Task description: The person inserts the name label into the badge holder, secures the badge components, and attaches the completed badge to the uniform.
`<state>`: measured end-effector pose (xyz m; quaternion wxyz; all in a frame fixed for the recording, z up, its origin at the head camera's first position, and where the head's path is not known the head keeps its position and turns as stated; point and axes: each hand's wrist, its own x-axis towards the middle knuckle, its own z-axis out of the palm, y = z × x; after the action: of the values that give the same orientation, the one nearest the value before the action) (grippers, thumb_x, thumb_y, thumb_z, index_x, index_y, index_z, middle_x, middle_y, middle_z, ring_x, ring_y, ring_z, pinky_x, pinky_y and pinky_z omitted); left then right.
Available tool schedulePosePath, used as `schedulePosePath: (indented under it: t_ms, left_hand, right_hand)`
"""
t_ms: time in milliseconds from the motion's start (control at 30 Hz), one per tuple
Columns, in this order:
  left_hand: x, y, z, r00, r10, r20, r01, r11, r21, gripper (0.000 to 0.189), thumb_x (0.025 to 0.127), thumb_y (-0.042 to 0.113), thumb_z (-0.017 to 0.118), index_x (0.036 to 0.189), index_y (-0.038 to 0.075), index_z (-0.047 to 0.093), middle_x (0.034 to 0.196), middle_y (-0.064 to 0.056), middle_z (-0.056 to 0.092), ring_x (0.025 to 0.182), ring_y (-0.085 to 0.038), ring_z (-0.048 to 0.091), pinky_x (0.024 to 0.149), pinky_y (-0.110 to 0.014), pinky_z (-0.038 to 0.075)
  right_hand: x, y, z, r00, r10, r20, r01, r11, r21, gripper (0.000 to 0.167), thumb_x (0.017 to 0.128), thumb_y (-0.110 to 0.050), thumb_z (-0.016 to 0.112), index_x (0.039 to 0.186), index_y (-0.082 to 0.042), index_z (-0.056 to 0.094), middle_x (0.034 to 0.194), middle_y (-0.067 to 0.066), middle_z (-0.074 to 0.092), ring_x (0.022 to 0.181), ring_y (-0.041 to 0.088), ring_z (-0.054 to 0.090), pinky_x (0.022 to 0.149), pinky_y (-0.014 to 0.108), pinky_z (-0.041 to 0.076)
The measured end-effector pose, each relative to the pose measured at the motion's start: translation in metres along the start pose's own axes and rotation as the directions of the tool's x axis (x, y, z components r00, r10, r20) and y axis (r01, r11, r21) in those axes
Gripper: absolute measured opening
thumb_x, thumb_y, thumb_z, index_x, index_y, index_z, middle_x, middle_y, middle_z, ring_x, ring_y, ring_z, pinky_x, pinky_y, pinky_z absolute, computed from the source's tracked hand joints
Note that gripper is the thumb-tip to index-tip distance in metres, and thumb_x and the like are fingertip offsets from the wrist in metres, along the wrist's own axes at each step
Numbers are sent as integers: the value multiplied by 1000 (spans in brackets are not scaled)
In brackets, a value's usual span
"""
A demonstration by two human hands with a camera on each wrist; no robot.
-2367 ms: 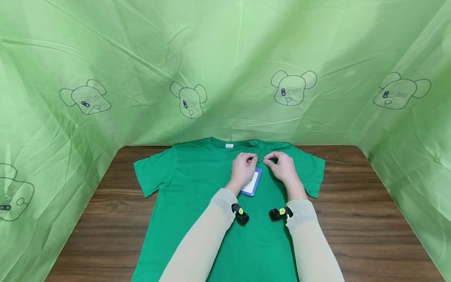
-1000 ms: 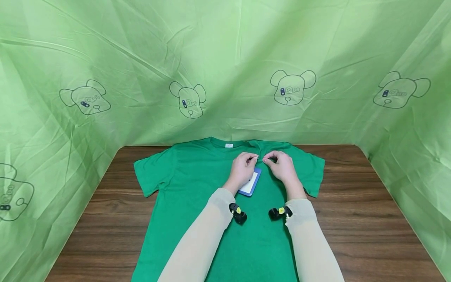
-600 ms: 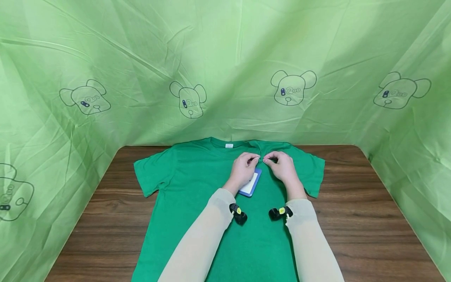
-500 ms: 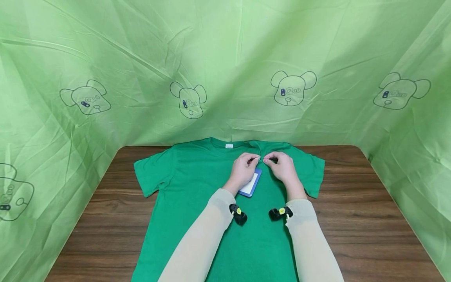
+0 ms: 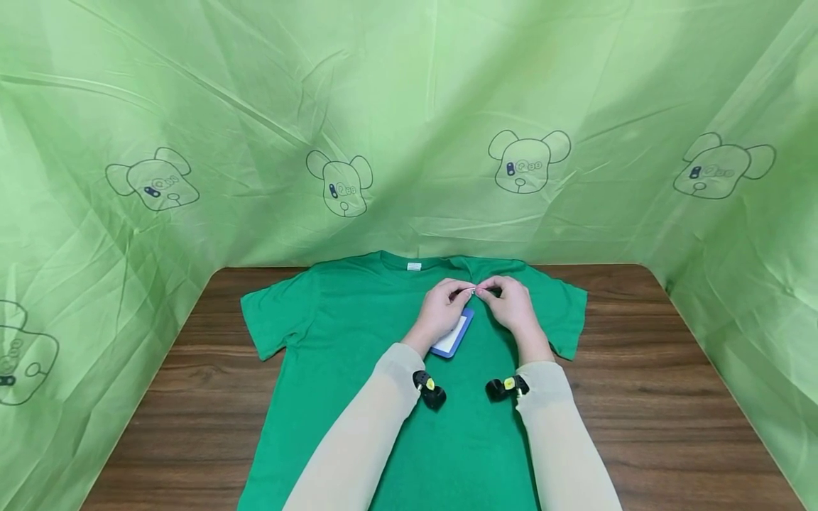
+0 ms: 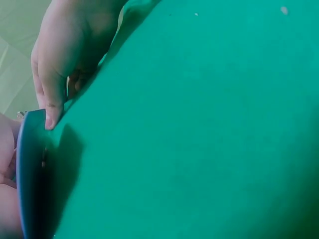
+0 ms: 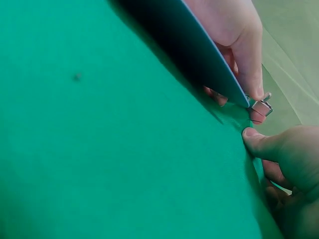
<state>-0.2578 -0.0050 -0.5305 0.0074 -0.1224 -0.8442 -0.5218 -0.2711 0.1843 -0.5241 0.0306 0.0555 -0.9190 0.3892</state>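
Observation:
A green T-shirt (image 5: 358, 355) lies spread on the table. Near its neckline my left hand (image 5: 441, 309) pinches the metal clip (image 7: 262, 105) of a badge holder. The blue-framed badge holder (image 5: 452, 336) with a white card hangs below that hand, its far part covered by it. Opposite, my right hand (image 5: 513, 305) pinches a raised fold of the shirt between thumb and fingers, as the right wrist view shows. The clip sits right beside this fold; whether it grips the cloth I cannot tell. Both hands' fingertips meet in the head view.
Brown wooden table (image 5: 664, 383) shows on both sides of the shirt. A light green curtain (image 5: 409, 128) with bear-head drawings stands behind and at the sides. The shirt's white neck label (image 5: 414, 267) lies left of the hands.
My left hand has shifted slightly right with the clip, closing the small gap to the right fingertips. The right hand keeps its hold on the shirt and has hardly moved.

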Motion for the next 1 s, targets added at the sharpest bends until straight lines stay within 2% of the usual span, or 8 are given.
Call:
schedulePosePath:
  t_ms: [267,500,633,767,933,1000]
  left_hand:
    - [2,10,0,1000,-23,19,22,998,58,26,115,26,61,131,18,80,130,-2,67,109,-14,62,93,-31,55]
    - [5,23,4,997,-70,-31,72,993,95,24,113,23,63,126,13,81,106,-1,67,94,-14,57,84,-30,51]
    - [5,27,7,990,-130,-54,131,991,34,22,113,22,64,123,13,81,96,3,67,85,-11,58,77,-28,51]
    - [3,29,11,976,-207,-75,202,977,-65,20,113,22,65,121,12,80,92,4,69,80,-11,61,72,-28,53]
    - [1,28,15,964,-244,-106,231,966,-117,19,113,23,65,121,12,79,94,3,69,84,-12,61,76,-29,53]
    - [1,26,17,962,-255,-100,240,960,-146,19,113,24,65,121,13,77,96,2,69,86,-12,62,78,-29,54]
  right_hand:
    - [-2,0,-1,1000,13,0,-13,1000,1,20,109,-23,72,114,-6,81,126,22,72,125,44,62,112,60,46]
    - [0,0,0,1000,23,2,-23,1000,4,20,109,-24,71,115,-7,80,127,20,72,126,43,62,113,60,45]
    - [1,0,0,1000,20,-2,-20,1000,7,18,108,-23,73,114,-7,81,126,20,73,127,42,63,114,59,45]
    - [1,0,0,999,31,11,-32,999,9,19,108,-25,73,114,-9,81,128,20,72,127,42,62,113,60,45]
    - [0,0,-2,999,45,21,-45,999,23,19,108,-27,74,115,-10,81,130,19,72,127,42,61,111,60,46]
    - [0,0,-3,999,42,19,-43,998,34,18,107,-26,75,116,-11,81,128,18,73,125,40,63,110,58,48]
